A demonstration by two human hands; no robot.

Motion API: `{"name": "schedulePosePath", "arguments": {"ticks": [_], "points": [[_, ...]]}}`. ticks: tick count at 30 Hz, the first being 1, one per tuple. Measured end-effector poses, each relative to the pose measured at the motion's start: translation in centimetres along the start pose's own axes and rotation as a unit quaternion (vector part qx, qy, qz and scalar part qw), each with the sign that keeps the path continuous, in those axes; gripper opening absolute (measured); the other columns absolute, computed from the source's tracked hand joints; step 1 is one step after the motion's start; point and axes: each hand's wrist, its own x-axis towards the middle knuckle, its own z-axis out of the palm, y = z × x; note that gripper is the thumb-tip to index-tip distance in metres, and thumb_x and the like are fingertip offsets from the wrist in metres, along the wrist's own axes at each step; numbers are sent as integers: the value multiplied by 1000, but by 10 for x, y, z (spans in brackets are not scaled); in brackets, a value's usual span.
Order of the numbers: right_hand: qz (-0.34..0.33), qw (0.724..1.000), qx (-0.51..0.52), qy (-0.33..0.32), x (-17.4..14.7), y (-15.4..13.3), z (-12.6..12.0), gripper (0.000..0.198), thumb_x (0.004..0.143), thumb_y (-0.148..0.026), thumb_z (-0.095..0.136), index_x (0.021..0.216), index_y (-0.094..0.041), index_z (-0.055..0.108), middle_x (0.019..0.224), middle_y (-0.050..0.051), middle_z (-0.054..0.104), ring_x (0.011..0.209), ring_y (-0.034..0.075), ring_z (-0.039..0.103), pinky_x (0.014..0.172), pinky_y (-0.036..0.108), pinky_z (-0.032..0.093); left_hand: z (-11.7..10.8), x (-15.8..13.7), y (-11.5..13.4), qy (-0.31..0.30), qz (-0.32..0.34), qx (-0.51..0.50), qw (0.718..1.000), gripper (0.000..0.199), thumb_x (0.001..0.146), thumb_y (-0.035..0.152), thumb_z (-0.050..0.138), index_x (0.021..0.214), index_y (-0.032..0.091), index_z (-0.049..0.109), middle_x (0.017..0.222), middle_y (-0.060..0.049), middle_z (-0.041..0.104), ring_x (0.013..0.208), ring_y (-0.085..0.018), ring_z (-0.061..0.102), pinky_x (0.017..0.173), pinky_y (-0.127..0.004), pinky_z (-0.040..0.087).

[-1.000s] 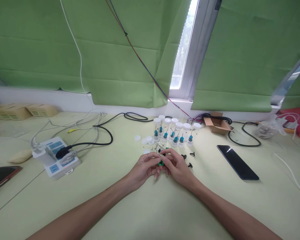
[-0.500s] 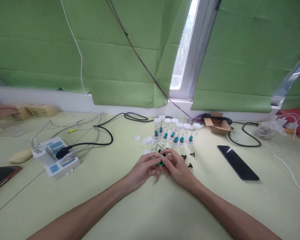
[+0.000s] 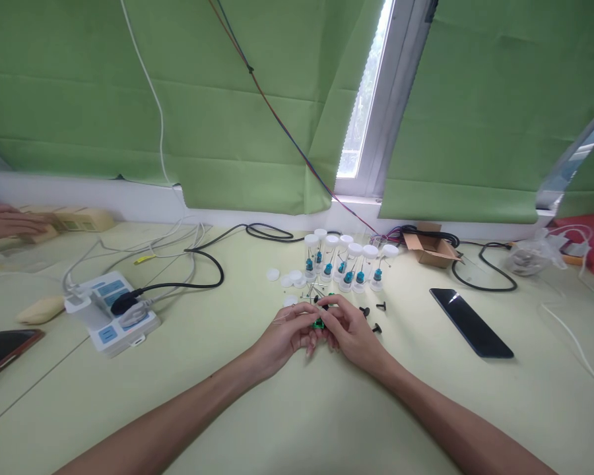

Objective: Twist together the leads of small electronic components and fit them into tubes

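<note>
My left hand (image 3: pixel 277 338) and my right hand (image 3: pixel 355 333) meet over the table, fingers pinched around a small green-and-black part (image 3: pixel 319 324). Fingers hide much of this part, so its exact kind does not show. Just beyond the fingertips lie thin metal pins (image 3: pixel 317 288) and a few small green and black pieces. Black T-shaped pieces (image 3: pixel 377 328) are scattered to the right of my right hand. Behind stand several clear tubes (image 3: pixel 348 278) with white caps, each with a teal piece inside. Flat white discs (image 3: pixel 272 274) lie left of the tubes.
At left is a power strip (image 3: pixel 109 313) with plugs and cables. A dark phone (image 3: pixel 470 322) lies right, below an open cardboard box (image 3: pixel 430 249). Another person's hand (image 3: pixel 14 222) is at far left by yellowish blocks (image 3: pixel 86 219). A black cable (image 3: pixel 212 264) crosses the table.
My hands and the green-and-black part stay almost exactly in place. At far left, the other person's hand has shifted to the right and slightly down over the blocks.
</note>
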Motion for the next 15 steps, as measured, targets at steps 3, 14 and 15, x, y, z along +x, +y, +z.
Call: {"name": "schedulePosePath", "arguments": {"ticks": [3,14,15], "points": [[3,1000,-3,2,0,0,0,27,95,-45,50,105,-20,53,59,-5,55,46,10,48,45,22,39,1,0,1,5,-2,-2,1000,14,84,28,66,87,14,64,66,-4,62,51,-9,54,47,-21,47],[3,998,-35,60,4,-2,-5,28,95,-46,48,100,-19,55,66,-3,54,51,11,48,49,24,41,0,0,1,46,0,-2,999,17,83,28,68,91,16,59,67,-4,65,51,-9,54,47,-21,47],[2,998,-37,54,3,-2,-4,27,95,-45,49,100,-19,55,67,-2,54,51,11,49,49,24,41,0,0,1,45,1,-3,999,17,83,28,68,91,16,58,67,-3,65,51,-9,54,47,-21,47]]}}
